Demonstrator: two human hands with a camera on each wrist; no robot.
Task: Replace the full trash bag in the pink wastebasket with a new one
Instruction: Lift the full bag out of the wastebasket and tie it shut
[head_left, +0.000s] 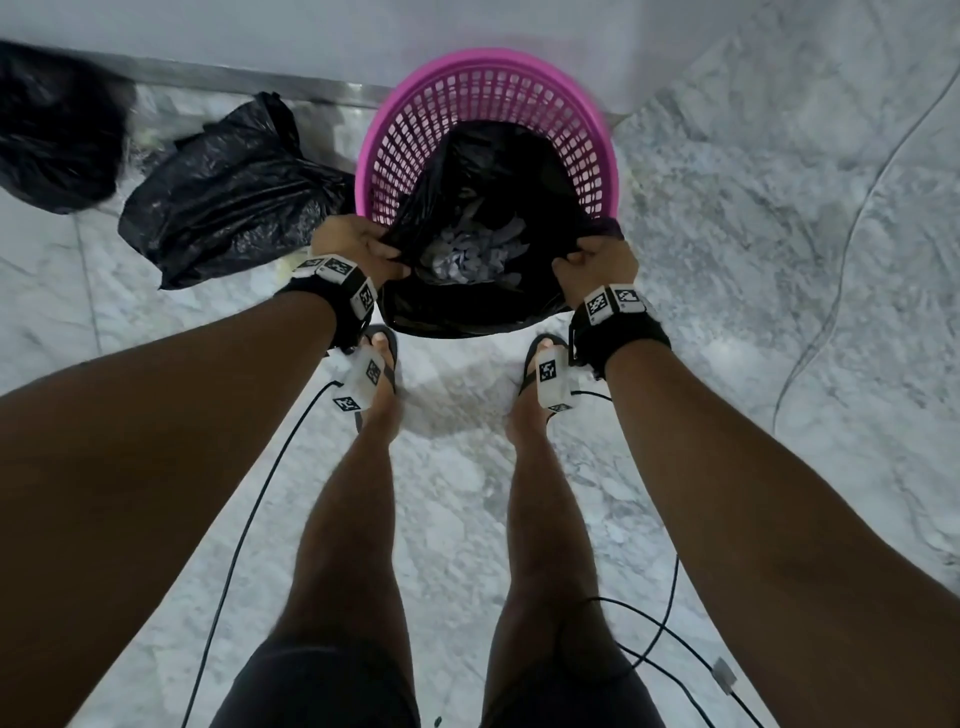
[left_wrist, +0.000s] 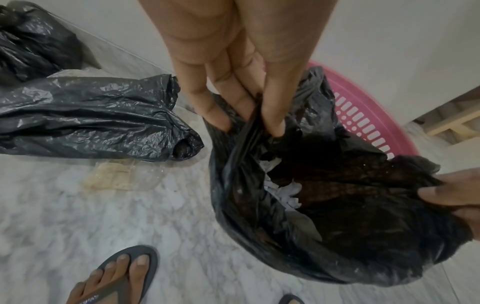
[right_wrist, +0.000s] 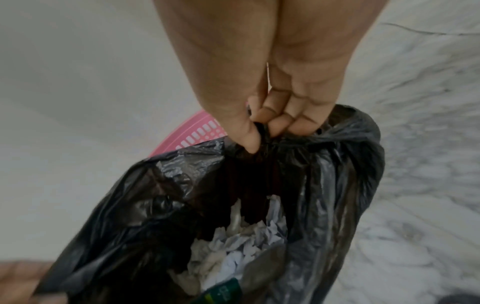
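The full black plastic trash bag (head_left: 470, 228), with crumpled white paper (head_left: 470, 254) visible inside, is held open-mouthed over the near rim of the pink perforated plastic wastebasket (head_left: 488, 98). Its rim is pinched by the left hand (head_left: 356, 247) and gripped in the curled fingers (right_wrist: 281, 121) of the right hand (head_left: 597, 267). A flat black plastic bag (head_left: 228, 192) lies on the marble floor (head_left: 727, 260), left of the basket.

- The floor (head_left: 727, 260) is pale grey-white marble with darker veining and thin joint lines between slabs.
- A plain white wall (head_left: 260, 31) runs along its far edge, met by a metallic strip (head_left: 234, 78) at the base.
- A light wooden frame (left_wrist: 451, 121) stands at the wall's right end.
- Light is soft and even.
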